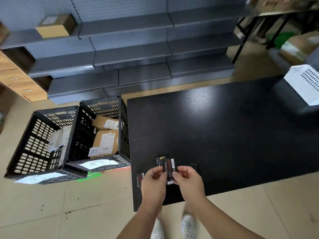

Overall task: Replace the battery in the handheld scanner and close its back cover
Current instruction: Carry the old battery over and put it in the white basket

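Battery (170, 169), black with red print, sits over the near edge of the black table (224, 135), pinched between both hands. Left hand (152, 181) fingers squeeze its left side; right hand (187, 180) fingers squeeze its right. Behind it is the open scanner (159, 161). Farther left stand two black crates (69, 140) with boxes.

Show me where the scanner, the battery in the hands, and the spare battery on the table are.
scanner (159, 161): head view, open back, upper part.
battery in the hands (170, 167): head view, label face.
spare battery (139, 180): head view, red label.
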`<state>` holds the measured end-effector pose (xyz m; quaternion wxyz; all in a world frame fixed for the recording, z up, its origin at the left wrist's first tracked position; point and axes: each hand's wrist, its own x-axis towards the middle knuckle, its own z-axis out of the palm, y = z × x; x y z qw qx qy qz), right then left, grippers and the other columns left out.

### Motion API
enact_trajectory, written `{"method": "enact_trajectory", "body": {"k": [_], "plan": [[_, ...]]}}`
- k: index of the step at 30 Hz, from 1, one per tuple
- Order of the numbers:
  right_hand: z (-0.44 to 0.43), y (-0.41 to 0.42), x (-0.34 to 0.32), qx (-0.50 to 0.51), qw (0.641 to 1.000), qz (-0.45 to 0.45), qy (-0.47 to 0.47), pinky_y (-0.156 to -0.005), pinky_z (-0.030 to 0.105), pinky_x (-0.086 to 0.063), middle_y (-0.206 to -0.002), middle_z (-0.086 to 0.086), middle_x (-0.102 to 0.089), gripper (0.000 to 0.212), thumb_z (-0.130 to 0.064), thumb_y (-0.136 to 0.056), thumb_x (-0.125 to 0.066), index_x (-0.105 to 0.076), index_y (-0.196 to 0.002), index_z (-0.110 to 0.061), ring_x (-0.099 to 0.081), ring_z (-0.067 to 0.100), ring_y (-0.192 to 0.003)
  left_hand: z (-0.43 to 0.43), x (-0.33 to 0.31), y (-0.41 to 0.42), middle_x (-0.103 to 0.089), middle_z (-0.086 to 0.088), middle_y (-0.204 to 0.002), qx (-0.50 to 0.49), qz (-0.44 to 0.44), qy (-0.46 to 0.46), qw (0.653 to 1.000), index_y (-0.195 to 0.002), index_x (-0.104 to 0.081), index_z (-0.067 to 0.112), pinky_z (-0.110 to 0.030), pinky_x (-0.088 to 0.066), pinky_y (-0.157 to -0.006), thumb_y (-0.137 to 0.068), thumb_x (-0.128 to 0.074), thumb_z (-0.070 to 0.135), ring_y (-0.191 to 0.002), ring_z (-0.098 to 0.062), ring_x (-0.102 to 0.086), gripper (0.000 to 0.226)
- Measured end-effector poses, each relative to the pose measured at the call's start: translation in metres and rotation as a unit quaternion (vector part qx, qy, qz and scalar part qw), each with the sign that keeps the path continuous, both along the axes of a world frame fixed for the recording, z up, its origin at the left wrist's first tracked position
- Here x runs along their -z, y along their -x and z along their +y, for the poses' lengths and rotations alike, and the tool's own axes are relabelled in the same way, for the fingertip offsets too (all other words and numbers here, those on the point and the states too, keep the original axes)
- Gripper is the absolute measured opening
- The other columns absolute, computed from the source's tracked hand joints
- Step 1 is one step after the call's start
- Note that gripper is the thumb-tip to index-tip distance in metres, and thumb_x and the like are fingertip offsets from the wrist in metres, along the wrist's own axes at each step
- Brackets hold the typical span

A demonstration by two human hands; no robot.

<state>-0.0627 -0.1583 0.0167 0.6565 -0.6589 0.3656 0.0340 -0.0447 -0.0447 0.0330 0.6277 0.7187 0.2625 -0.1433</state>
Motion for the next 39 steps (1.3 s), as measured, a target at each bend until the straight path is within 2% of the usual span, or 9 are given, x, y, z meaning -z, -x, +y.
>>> {"method": "enact_trajectory", "body": {"k": [3,7,15,19,23,27,31,36,39], "plan": [[-0.005,0.003,-0.021,0.027,0.999,-0.029,-0.010,-0.079,0.038,-0.060,-0.085,0.001,-0.077,0.016,-0.010,-0.080,-0.077,-0.071,-0.087,-0.024,-0.074,0.016,-0.081,-0.004,-0.023,-0.004,-0.077,0.013,-0.088,0.018,-0.029,0.025,0.999,-0.095,-0.074,0.027,-0.024,-0.056,-0.075,-0.084,-0.070,0.011,-0.081,-0.001,-0.072,0.020],[-0.011,0.009,-0.047,0.070,0.996,-0.059,-0.025,-0.076,0.034,-0.060,-0.086,-0.004,-0.077,0.018,-0.009,-0.081,-0.076,-0.072,-0.089,-0.024,-0.075,0.013,-0.080,-0.012,-0.049,-0.009,-0.078,0.010,-0.087,0.060,-0.063,0.060,0.994,-0.095,-0.074,0.024,-0.016,-0.055,-0.064,-0.085,-0.068,0.006,-0.080,-0.005,-0.073,0.021],[-0.059,0.040,-0.085,0.187,0.977,-0.100,-0.034,-0.073,0.028,-0.060,-0.087,-0.005,-0.078,0.019,-0.010,-0.081,-0.078,-0.071,-0.094,-0.023,-0.076,0.012,-0.081,-0.067,-0.085,-0.003,-0.078,0.005,-0.091,0.168,-0.081,0.106,0.977,-0.096,-0.074,0.023,-0.033,-0.059,-0.083,-0.085,-0.070,0.003,-0.087,-0.011,-0.074,0.023],[-0.103,0.069,-0.102,0.259,0.957,-0.131,-0.029,-0.074,0.029,-0.060,-0.088,0.001,-0.078,0.019,-0.007,-0.081,-0.077,-0.071,-0.095,-0.018,-0.076,0.016,-0.082,-0.121,-0.101,0.014,-0.078,-0.002,-0.092,0.232,-0.081,0.135,0.960,-0.097,-0.073,0.018,-0.036,-0.059,-0.084,-0.086,-0.068,0.000,-0.089,-0.017,-0.074,0.022],[-0.157,0.108,-0.118,0.321,0.934,-0.155,-0.023,-0.076,0.030,-0.060,-0.090,0.003,-0.078,0.019,-0.006,-0.082,-0.076,-0.070,-0.097,-0.017,-0.076,0.016,-0.082,-0.186,-0.116,0.040,-0.078,-0.002,-0.093,0.302,-0.084,0.161,0.936,-0.098,-0.073,0.017,-0.024,-0.059,-0.075,-0.087,-0.066,-0.002,-0.087,-0.014,-0.075,0.023],[-0.217,0.152,-0.133,0.378,0.908,-0.179,-0.014,-0.067,0.021,-0.058,-0.088,0.006,-0.077,0.017,-0.002,-0.083,-0.073,-0.069,-0.097,-0.012,-0.076,0.020,-0.081,-0.256,-0.126,0.074,-0.078,-0.005,-0.096,0.363,-0.078,0.181,0.911,-0.102,-0.072,0.013,-0.029,-0.059,-0.079,-0.087,-0.067,-0.001,-0.089,-0.017,-0.075,0.021],[-0.278,0.199,-0.144,0.415,0.888,-0.198,-0.008,-0.063,0.016,-0.057,-0.087,0.005,-0.078,0.016,-0.002,-0.084,-0.071,-0.069,-0.097,-0.012,-0.076,0.019,-0.081,-0.328,-0.132,0.114,-0.078,-0.006,-0.097,0.402,-0.068,0.203,0.890,-0.103,-0.072,0.013,-0.032,-0.058,-0.083,-0.086,-0.068,0.002,-0.092,-0.019,-0.075,0.021],[-0.347,0.251,-0.151,0.457,0.866,-0.203,0.010,-0.070,0.023,-0.057,-0.086,0.002,-0.079,0.016,-0.004,-0.083,-0.073,-0.070,-0.094,-0.014,-0.076,0.018,-0.080,-0.406,-0.140,0.160,-0.078,-0.003,-0.096,0.447,-0.070,0.216,0.865,-0.101,-0.072,0.015,-0.026,-0.058,-0.078,-0.086,-0.068,0.002,-0.091,-0.016,-0.075,0.021],[-0.378,0.275,-0.151,0.481,0.853,-0.203,0.018,-0.067,0.020,-0.058,-0.086,0.001,-0.079,0.016,-0.004,-0.082,-0.074,-0.071,-0.095,-0.013,-0.076,0.018,-0.081,-0.442,-0.145,0.182,-0.079,-0.001,-0.095,0.469,-0.060,0.215,0.855,-0.102,-0.071,0.016,-0.025,-0.057,-0.076,-0.086,-0.068,0.002,-0.090,-0.014,-0.075,0.022]]}}
